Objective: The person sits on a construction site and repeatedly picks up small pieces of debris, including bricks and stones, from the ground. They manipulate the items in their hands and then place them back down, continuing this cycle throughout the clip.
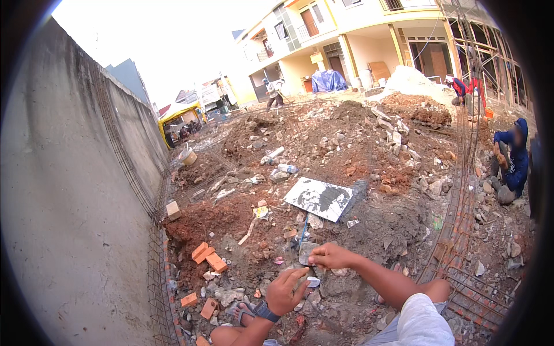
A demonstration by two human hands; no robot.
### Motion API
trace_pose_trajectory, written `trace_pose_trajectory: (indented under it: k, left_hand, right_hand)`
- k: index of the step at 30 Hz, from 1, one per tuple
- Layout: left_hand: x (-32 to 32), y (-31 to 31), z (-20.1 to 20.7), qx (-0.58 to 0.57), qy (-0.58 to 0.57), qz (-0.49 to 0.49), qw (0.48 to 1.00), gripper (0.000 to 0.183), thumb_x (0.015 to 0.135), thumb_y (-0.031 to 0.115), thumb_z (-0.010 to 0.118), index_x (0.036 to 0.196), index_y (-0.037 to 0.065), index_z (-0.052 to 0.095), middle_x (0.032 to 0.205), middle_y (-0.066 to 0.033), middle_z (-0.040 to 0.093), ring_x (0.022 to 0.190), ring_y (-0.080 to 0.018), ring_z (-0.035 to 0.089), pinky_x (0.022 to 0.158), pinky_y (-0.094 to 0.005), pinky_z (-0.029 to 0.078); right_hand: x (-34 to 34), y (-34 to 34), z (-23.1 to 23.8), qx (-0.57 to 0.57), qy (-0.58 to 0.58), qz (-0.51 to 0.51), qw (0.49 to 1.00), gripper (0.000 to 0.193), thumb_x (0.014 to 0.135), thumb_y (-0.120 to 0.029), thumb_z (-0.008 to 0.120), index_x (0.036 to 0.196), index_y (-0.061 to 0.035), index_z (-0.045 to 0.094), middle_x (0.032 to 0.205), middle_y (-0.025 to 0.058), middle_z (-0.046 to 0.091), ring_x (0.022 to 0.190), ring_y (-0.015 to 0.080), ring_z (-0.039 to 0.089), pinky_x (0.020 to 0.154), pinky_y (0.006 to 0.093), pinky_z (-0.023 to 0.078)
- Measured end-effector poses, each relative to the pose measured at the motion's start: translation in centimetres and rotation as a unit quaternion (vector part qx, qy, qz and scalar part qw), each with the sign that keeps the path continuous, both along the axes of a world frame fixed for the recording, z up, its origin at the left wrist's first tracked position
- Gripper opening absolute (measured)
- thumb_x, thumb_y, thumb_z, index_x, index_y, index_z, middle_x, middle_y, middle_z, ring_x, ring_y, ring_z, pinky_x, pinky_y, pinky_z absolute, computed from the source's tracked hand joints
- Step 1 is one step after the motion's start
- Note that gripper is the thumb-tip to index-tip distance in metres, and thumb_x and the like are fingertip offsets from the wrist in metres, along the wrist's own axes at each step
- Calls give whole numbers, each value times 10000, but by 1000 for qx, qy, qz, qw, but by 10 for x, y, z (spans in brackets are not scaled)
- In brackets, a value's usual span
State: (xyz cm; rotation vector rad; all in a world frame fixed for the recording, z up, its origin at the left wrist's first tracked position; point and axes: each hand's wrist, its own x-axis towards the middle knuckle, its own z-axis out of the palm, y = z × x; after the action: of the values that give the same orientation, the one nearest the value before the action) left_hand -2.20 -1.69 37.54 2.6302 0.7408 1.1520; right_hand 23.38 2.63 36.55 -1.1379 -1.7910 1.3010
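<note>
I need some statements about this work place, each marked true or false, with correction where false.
1. The left hand has a dark band at its wrist. True.
2. The right hand is close to a flat grey piece. True.
3. The grey wall stands on the picture's right side. False: the grey wall is on the left.
4. The white board is spotless. False: grey smears cover part of it.
5. The left hand clutches the orange bricks. False: those lie on the ground, left of it.

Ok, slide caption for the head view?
Left hand and right hand close together over rubble, near orange bricks and a white board smeared grey.
</note>
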Motion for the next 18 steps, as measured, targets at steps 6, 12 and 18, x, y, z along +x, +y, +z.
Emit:
trace_pose_trajectory:
  k: [6,12,18]
  left_hand:
    - [-36,58,-114,38,486,35,872,551,1013,336,641,1512,162,485,1467,-119,569,1297,-311,590,1114,-541,410]
    - [-19,7,-140,-346,258,-64,900,422,978,299,687,1353,125,604,1258,-126,659,1128,-275,627,988,-483,478]
    - [-10,24,-160,-402,215,-146,878,306,943,263,733,1193,88,724,1049,-132,748,959,-239,665,862,-424,546]
  right_hand:
    - [-94,-2,-220,185,-117,145,965,443,983,-331,554,1284,-31,678,1169,198,681,1123,335,617,992,459,464]
    - [-85,-77,-186,20,-23,103,994,300,982,-347,637,909,-59,675,811,72,588,727,237,532,672,434,428]
    - [-19,-78,-222,-115,-49,107,986,405,1068,-432,586,1071,-45,706,826,19,683,763,120,622,697,328,514]
